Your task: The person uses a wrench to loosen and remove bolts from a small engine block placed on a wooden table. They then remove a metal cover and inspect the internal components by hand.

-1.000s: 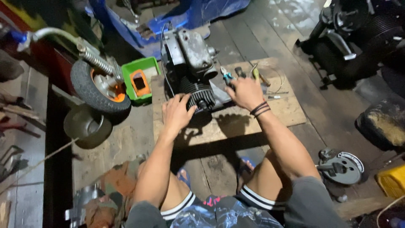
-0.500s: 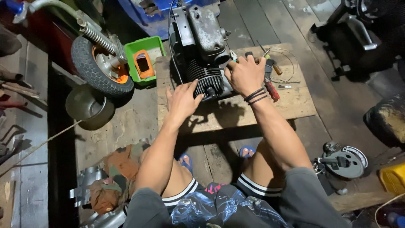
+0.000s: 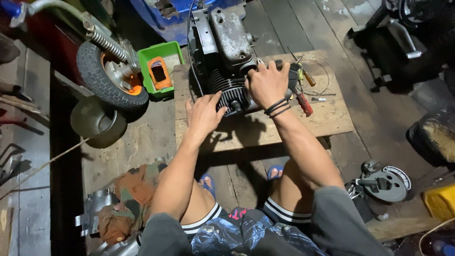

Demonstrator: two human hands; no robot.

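Note:
A small grey engine (image 3: 226, 52) with cooling fins lies on a low wooden board (image 3: 327, 118) on the plank floor. My left hand (image 3: 204, 114) rests flat on the finned cylinder end, fingers spread. My right hand (image 3: 268, 83), with dark bands at the wrist, grips the engine's right side near the fins. A red-handled screwdriver (image 3: 304, 104) and a yellow-handled one (image 3: 307, 77) lie on the board just right of that hand, beside a loop of thin wire (image 3: 321, 71).
A small wheel with fork and spring (image 3: 106, 76) stands at upper left, next to a green tray (image 3: 162, 66) holding an orange part. A metal bowl (image 3: 97, 121), crumpled rags (image 3: 128, 199), a round engine cover (image 3: 386, 182) and dark machinery (image 3: 407, 38) surround the board.
My view has dropped closer to the engine. My right hand has shifted from the tools onto the engine's side; the left hand stays on the fins.

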